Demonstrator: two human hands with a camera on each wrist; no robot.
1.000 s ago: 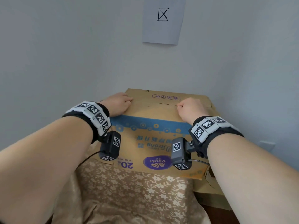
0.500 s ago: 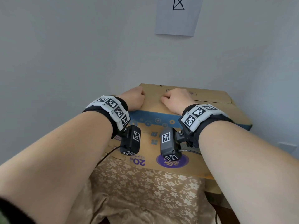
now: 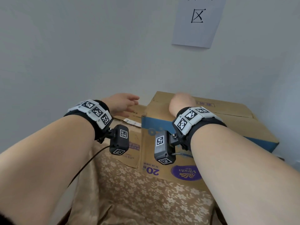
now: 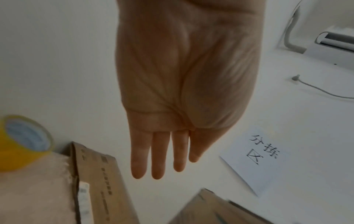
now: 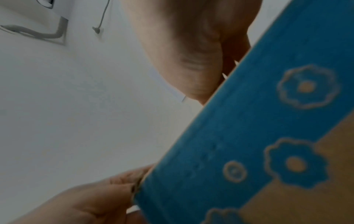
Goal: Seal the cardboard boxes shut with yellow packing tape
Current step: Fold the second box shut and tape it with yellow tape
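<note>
room: grey wall, paper sign (image 3: 197, 21) upper right | surface: floral cloth (image 3: 142, 197) lower centre | box (image 3: 203, 127) centre-right | tape (image 4: 21, 144) left edge | left hand (image 3: 121, 103) fingers straight, empty | right hand (image 3: 180, 101) seemingly curled over box edge

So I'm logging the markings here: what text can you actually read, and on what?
"Vinda", upside down: purple oval on the blue-banded box.
"20", upside down: same box.
"分拣区": paper sign on the wall.
Red stamp on the box top, smaller box print and its white label: too small to read.
</note>
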